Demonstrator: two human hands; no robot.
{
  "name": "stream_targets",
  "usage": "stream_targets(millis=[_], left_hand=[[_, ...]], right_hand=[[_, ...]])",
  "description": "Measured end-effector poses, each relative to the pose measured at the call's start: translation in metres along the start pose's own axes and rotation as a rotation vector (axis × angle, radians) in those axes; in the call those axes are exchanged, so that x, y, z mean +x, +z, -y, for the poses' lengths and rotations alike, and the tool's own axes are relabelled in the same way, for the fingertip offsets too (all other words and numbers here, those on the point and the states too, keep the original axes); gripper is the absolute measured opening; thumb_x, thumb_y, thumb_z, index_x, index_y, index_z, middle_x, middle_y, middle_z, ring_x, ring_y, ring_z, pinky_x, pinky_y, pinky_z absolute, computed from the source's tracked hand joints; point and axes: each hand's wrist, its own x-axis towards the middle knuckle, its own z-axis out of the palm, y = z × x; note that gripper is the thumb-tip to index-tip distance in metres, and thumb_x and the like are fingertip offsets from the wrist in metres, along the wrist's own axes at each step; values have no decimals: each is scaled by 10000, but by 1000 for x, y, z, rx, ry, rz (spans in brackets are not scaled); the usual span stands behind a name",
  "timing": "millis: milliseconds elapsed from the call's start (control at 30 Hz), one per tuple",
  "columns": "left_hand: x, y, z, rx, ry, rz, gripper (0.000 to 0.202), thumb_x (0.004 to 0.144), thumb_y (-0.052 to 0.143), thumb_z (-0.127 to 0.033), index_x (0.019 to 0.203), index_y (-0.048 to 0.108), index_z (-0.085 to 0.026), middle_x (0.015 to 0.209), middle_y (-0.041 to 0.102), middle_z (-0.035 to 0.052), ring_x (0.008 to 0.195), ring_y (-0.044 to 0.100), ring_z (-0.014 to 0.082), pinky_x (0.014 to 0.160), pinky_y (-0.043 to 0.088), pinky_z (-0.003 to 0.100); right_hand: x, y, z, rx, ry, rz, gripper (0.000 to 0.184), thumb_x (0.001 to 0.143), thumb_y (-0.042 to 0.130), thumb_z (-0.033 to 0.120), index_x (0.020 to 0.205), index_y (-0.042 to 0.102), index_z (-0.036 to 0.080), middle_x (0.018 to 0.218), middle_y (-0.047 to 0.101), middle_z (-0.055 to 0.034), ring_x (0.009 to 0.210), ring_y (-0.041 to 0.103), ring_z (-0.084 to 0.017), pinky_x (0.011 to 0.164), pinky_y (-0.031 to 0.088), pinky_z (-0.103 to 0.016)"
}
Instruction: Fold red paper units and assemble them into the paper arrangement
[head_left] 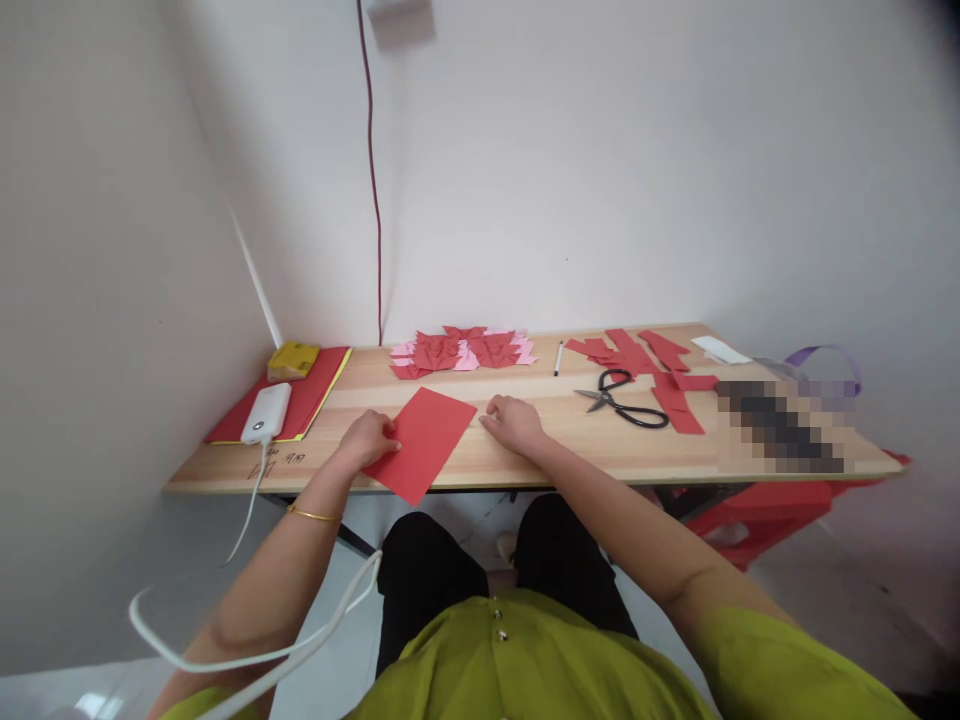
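A sheet of red paper (pixel 431 435) lies turned at an angle at the table's front edge, its lowest corner sticking out past it. My left hand (pixel 367 440) grips the paper's left side, thumb on top and fingers closed. Just right of the paper's right corner rests my right hand (pixel 514 424), its fingers curled in and nothing visible in them. Behind the paper, toward the wall, sits a cluster of folded red and pink paper cutouts (pixel 465 352). Black-handled scissors (pixel 619 400) lie partly open to the right of my right hand.
Red paper scraps (pixel 630 352) and a white pen (pixel 559 358) lie at the back right. At left, a red paper stack (pixel 319 385) bears a yellow packet (pixel 293 360) and a white power bank (pixel 268 412). Its white cable (pixel 251 510) hangs down. A red stool (pixel 765 515) stands below right.
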Motion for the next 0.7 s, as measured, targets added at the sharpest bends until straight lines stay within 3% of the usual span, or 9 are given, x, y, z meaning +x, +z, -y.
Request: stream_targets(millis=[200, 300, 467, 567, 700], left_hand=[[-9, 14, -21, -107, 40, -5, 342, 619, 699, -329, 919, 643, -177, 990, 628, 93, 861, 614, 217, 756, 449, 283], [-11, 18, -26, -146, -5, 1, 459, 613, 710, -319, 1036, 609, -174, 1037, 615, 102, 890, 608, 222, 752, 451, 289], [-11, 21, -23, -234, -35, -32, 658, 606, 733, -315, 1215, 531, -175, 1177, 565, 130, 1012, 585, 229, 791, 449, 278], [-12, 23, -26, -364, -20, -82, 561, 636, 716, -335, 1160, 581, -185, 1126, 607, 109, 975, 601, 225, 790, 458, 288], [-13, 29, -34, -763, 28, -70, 428, 696, 665, -411, 1052, 635, -175, 969, 680, 77, 848, 633, 219, 709, 487, 299]], right_hand=[[4, -4, 13, -12, 68, 38, 424, 782, 567, 517, 1044, 587, 185, 1097, 597, -132, 992, 560, -268, 812, 396, -363], [8, -7, 14, 20, 111, 109, 321, 745, 616, 453, 929, 610, 189, 1051, 615, -115, 962, 565, -262, 803, 396, -369], [6, -3, 3, 391, 24, 51, 134, 794, 537, 331, 811, 561, 200, 778, 631, 2, 732, 562, -143, 694, 402, -259], [2, 1, -1, 635, -109, -37, 136, 780, 531, 333, 812, 531, 201, 731, 600, 27, 681, 544, -125, 631, 405, -226], [1, 1, -2, 815, -143, -77, 186, 728, 583, 359, 813, 539, 200, 754, 613, 26, 704, 562, -128, 638, 424, -228]])
